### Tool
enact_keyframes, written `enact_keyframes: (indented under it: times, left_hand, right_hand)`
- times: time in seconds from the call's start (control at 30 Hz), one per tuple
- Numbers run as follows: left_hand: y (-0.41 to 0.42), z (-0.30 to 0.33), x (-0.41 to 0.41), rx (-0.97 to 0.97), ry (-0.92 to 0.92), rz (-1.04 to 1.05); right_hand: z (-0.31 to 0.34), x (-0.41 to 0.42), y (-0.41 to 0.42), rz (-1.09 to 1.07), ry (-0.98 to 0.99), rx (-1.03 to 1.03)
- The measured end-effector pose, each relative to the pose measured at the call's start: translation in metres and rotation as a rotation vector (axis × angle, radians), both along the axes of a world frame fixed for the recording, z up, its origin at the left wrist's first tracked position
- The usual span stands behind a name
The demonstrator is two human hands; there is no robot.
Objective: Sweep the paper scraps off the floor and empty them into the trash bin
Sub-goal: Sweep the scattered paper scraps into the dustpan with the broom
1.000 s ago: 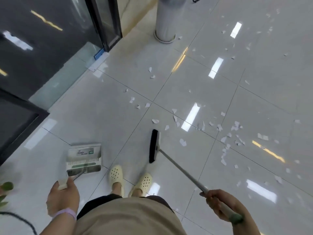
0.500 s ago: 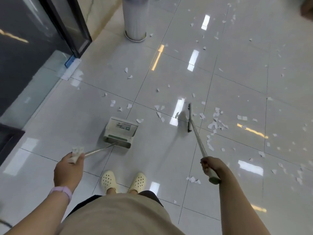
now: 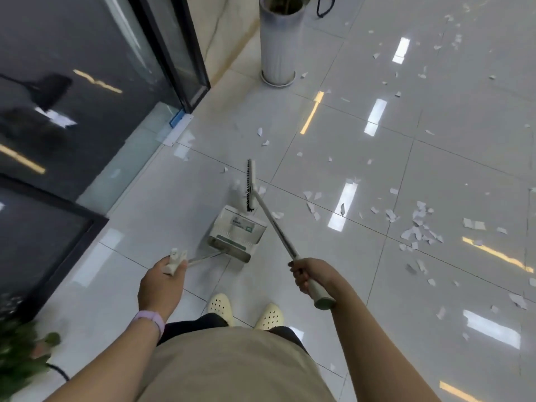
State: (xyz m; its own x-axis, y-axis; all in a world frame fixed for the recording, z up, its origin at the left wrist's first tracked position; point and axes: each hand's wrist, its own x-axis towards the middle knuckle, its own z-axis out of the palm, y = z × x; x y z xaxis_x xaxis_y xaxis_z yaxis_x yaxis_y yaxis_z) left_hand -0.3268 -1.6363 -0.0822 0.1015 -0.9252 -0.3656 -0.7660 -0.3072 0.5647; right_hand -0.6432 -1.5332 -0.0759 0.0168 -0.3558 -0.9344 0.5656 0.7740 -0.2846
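My left hand (image 3: 161, 285) grips the short handle of a grey-white dustpan (image 3: 236, 232) that rests on the tiled floor just ahead of my feet. My right hand (image 3: 311, 275) holds the long pale handle of a broom (image 3: 251, 185), whose black bristle head stands just beyond the dustpan's far edge. White paper scraps (image 3: 417, 221) lie scattered over the glossy floor, thickest to the right of the dustpan, with a few near the broom head. A tall pale ribbed cylinder (image 3: 278, 44), with what looks like a plant in it, stands at the far wall.
Dark glass doors with black frames (image 3: 174, 50) run along the left. A green plant (image 3: 20, 349) and a black cable sit at the lower left. My two cream clogs (image 3: 220, 306) stand behind the dustpan. More scraps reach far right and back.
The broom head swung left from the scrap cluster to the dustpan's far edge. The dustpan moved forward from my left side to a spot ahead of my feet.
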Motion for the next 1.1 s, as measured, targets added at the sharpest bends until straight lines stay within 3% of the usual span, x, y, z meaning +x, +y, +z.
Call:
enact_keyframes:
  times: [0.27,0.47,0.57,0.7,0.93,1.1]
  left_hand:
    - [-0.022,-0.002,0.055,-0.005,-0.014,0.160]
    - [-0.077,-0.019,0.090,0.023,-0.023,0.203]
    - [-0.118,-0.028,0.108,0.043,-0.037,0.211]
    - [-0.176,-0.037,0.114,0.081,-0.034,0.152]
    - [-0.249,-0.040,0.090,0.099,-0.017,-0.001]
    - [-0.283,-0.035,0.054,0.073,0.017,-0.052]
  right_hand:
    - [-0.009,0.068,-0.097,0.065,-0.196,0.017]
    - [-0.037,0.059,-0.129,-0.113,-0.246,0.110]
    - [-0.047,0.033,-0.119,-0.340,-0.227,0.178]
    - [-0.031,-0.015,-0.110,-0.543,-0.102,0.266]
    - [-0.013,-0.024,-0.149,-0.454,0.317,0.341]
    - [-0.003,-0.017,-0.190,-0.528,0.299,0.203]
